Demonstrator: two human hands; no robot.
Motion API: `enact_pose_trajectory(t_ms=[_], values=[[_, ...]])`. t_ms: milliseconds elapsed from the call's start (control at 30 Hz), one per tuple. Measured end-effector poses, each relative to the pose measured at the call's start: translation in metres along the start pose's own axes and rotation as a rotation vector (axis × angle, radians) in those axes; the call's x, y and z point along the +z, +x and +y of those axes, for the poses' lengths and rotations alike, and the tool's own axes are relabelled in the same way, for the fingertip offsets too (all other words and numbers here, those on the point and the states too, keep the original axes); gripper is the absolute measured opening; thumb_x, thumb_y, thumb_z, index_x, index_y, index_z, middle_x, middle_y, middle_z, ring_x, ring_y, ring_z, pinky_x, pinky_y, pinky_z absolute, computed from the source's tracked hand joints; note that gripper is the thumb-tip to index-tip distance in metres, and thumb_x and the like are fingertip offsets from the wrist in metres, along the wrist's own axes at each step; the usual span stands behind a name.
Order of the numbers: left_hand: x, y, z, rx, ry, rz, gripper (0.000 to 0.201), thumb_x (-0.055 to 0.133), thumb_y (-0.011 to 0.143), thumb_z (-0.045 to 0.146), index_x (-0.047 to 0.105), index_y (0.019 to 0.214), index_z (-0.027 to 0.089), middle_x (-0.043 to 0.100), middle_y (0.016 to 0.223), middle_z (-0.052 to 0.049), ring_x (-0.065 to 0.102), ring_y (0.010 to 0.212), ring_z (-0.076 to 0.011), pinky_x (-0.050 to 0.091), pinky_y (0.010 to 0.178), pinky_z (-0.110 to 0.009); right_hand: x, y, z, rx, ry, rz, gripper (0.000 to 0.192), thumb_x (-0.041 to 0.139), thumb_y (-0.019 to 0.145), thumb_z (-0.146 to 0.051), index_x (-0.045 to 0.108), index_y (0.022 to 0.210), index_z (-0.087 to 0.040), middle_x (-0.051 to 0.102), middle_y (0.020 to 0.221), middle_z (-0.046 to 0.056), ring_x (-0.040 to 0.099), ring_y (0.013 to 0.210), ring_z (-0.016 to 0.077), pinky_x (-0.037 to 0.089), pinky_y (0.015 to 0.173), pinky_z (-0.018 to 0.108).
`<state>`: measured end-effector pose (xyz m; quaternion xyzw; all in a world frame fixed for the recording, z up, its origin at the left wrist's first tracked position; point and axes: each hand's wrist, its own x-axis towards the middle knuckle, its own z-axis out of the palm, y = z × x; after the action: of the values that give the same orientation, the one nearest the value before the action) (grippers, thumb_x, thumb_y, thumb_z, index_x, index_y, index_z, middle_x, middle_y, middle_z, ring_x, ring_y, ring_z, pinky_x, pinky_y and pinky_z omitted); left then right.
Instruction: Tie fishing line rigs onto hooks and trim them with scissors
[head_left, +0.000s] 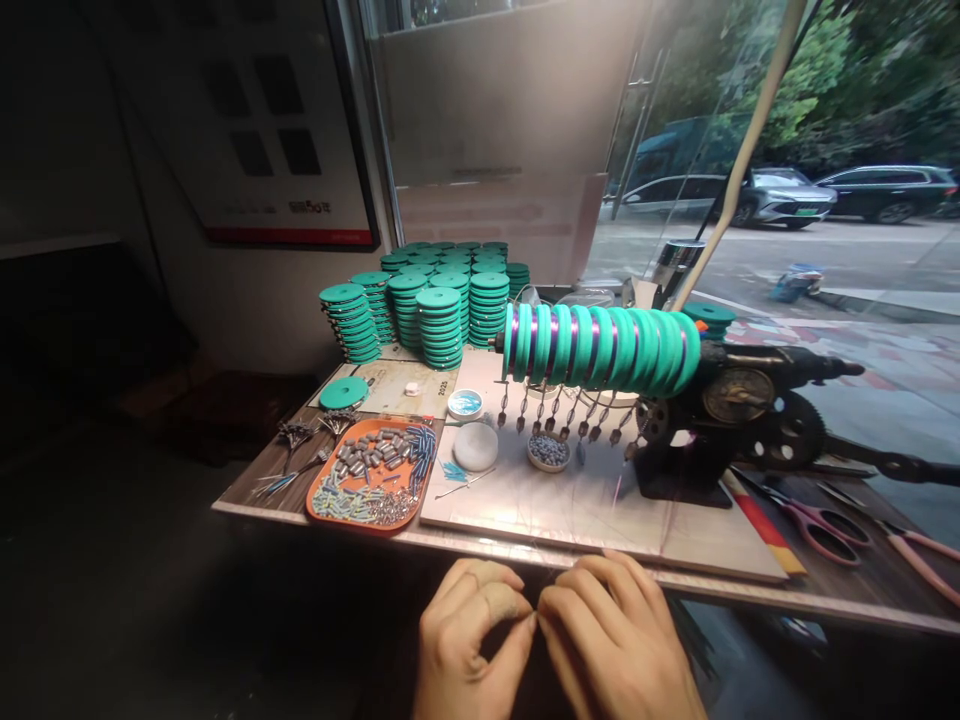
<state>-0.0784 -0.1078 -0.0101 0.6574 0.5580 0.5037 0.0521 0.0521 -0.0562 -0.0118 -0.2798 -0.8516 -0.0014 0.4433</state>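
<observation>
Below the table's (600,575) near edge, the left hand (469,640) and right hand (607,640) meet fingertip to fingertip, pinched together — on what, I cannot tell. Near the front left corner an orange tray (373,478) holds grey sleeves and beads — beside it, a small dish (548,452) of dark beads.

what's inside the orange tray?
The orange tray holds small grey sleeves, blue-tipped pieces and fine bits along its near side. Whatever lies beneath the heaps is covered.
</observation>
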Motion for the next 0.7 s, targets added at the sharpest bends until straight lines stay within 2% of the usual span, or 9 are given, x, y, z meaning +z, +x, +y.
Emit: enact_pose_trajectory(t_ms=[267,433,700], values=[[0.0005,-0.0007,-0.0014,-0.006,-0.024,0.012,0.014,0.058,0.07,0.002,0.061,0.066,0.014,0.063,0.067,-0.005,0.062,0.066,-0.0151,0.052,0.058,-0.024,0.0024,0.0009,-0.0017,-0.006,0.014,-0.017,0.031,0.034,0.089,-0.014,0.057,0.068,-0.018,0.06,0.063,0.002,0.051,0.071,0.0175,0.035,0.082,0.035],[0.0006,-0.0013,-0.002,-0.006,-0.02,0.003,0.014,0.058,0.07,0.001,0.061,0.067,0.014,0.063,0.068,-0.005,0.061,0.068,-0.0151,0.052,0.059,-0.024,0.0033,0.0003,-0.0021,0.006,0.026,0.02,0.033,0.032,0.089,-0.014,0.057,0.067,-0.018,0.059,0.062,0.002,0.05,0.072,0.0182,0.033,0.083,0.035],[0.0001,-0.0031,-0.002,0.09,0.05,0.005,0.014,0.056,0.072,0.0,0.061,0.071,0.014,0.063,0.068,-0.007,0.059,0.068,-0.0161,0.051,0.06,-0.026,0.0012,-0.0004,-0.0015,-0.019,-0.025,-0.024,0.034,0.03,0.089,-0.013,0.056,0.068,-0.019,0.058,0.061,0.002,0.05,0.072,0.0179,0.032,0.084,0.035]])
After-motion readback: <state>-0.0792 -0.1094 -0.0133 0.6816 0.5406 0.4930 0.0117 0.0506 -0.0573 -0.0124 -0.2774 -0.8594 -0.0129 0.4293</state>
